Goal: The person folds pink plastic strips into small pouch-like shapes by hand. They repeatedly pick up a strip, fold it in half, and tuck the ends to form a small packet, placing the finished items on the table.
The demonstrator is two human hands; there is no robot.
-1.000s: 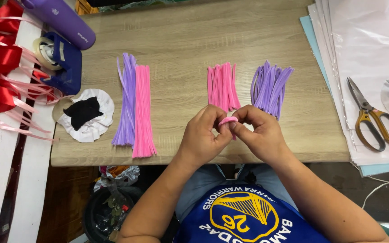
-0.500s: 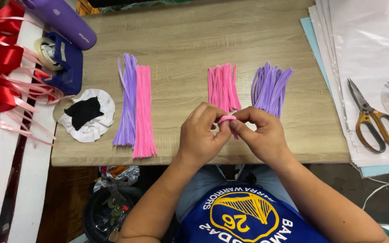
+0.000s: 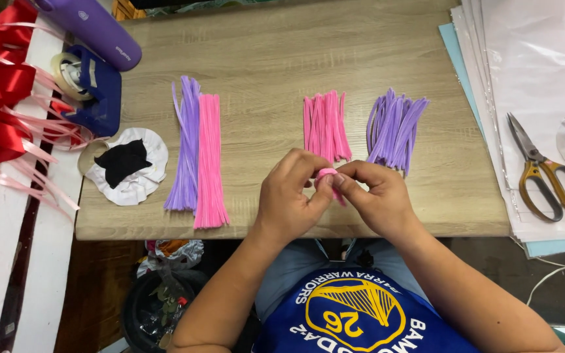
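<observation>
A wooden surface (image 3: 282, 59) carries sorted craft supplies laid within easy reach of a person seated at its near edge. Beyond and to the left of the grip lie long purple stems (image 3: 184, 147) beside long pink stems (image 3: 210, 160); just beyond it sit short pink stems (image 3: 325, 124) and short purple stems (image 3: 393, 127), apparently grouped by colour and length for quick picking. Scissors (image 3: 544, 167) rest far right on stacked sheets (image 3: 531, 59). Both grips are closed together on a pink curled stem (image 3: 327, 175), the left hand (image 3: 289, 196) steadying the coil as the right hand (image 3: 377, 199) pinches its end.
</observation>
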